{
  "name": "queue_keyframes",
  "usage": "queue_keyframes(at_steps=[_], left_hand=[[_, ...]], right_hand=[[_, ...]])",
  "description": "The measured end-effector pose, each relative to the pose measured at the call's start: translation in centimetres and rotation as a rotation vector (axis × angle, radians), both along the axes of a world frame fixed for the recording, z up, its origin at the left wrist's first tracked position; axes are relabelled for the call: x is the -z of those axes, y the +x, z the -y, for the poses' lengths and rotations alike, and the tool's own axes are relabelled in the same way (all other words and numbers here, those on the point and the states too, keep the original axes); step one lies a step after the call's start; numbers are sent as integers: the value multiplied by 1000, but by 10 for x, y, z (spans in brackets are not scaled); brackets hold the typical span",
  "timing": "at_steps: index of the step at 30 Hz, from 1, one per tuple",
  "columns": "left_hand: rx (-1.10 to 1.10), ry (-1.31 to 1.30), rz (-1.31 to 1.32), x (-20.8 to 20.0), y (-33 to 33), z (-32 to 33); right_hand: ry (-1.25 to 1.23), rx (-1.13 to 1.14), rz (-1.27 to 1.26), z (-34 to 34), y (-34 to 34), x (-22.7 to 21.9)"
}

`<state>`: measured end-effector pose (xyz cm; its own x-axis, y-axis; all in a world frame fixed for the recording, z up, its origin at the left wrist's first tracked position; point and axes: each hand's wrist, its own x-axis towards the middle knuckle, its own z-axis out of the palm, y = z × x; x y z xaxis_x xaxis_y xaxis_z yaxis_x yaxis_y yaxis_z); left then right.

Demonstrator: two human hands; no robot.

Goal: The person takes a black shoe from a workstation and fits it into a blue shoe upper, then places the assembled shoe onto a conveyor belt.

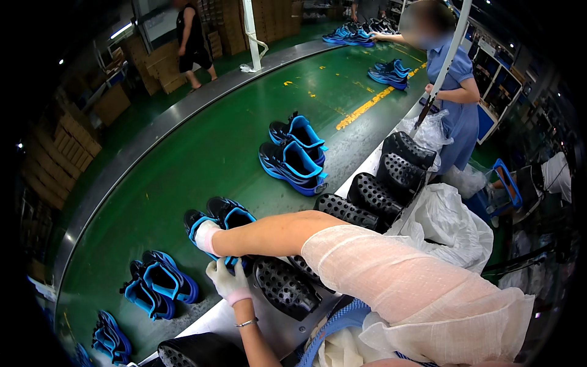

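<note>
Black shoes (221,207): toes far left, long axes diagonal; left hand (228,280), right hand (207,237) at nearer; grip unclear.

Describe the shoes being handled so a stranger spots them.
Find the green work surface. Along its near edge is a black-and-blue shoe pair. Unlike matching pairs either side, it has the gloved left hand and right hand at it.

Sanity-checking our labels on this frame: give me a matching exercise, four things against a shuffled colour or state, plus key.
1. Left hand
2. Right hand
3. Belt
4. Shoes

A. Black and blue
B. Bracelet at its wrist
C. Green with yellow marks
D. Its arm in a sheer white sleeve

Pairs: 1-B, 2-D, 3-C, 4-A
</note>
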<state>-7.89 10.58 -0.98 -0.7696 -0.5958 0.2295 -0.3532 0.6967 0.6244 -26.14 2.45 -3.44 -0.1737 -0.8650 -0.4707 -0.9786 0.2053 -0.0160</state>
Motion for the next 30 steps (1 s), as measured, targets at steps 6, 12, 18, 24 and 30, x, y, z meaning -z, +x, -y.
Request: queue_keyframes(at_steps=[6, 12, 18, 24, 30], left_hand=[[0, -6, -73, 13, 7, 11], [22, 119, 21, 15, 10, 15], [58, 66, -11, 15, 5, 18], [83, 58, -5, 8, -2, 23], [200, -19, 52, 5, -24, 17]], right_hand=[[-18, -1, -73, -18, 30, -33], [-72, 4, -130, -51, 48, -87], [-298, 193, -72, -146, 58, -196], [-844, 635, -344, -343, 56, -242], [-678, 871, -967, -537, 70, -239]])
